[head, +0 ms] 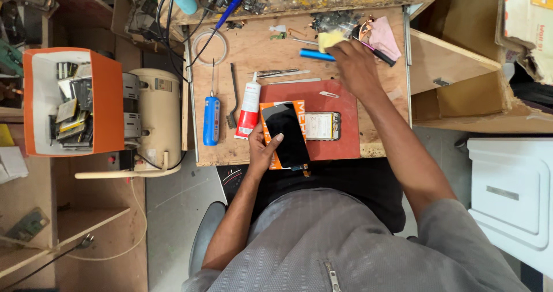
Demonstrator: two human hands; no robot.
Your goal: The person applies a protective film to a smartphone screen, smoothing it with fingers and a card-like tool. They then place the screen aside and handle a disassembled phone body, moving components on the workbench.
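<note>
My left hand [263,149] holds a black phone screen panel [286,133] by its lower left edge, above an orange box [299,109] on the red mat [345,105]. An opened phone body [321,125] lies on the mat just right of the panel. My right hand [355,67] reaches to the back of the wooden bench [247,50], fingers closed around a yellow cloth [329,38]. A blue pen-like tool [315,55] lies just left of that hand, a pink cloth [383,37] to its right.
On the bench lie a blue-handled screwdriver [211,119], a black brush [233,96], a red and white glue tube [249,107] and tweezers [282,72]. An orange bin [106,102] of phone parts and a beige machine [156,116] stand left. White cabinet [512,194] at right.
</note>
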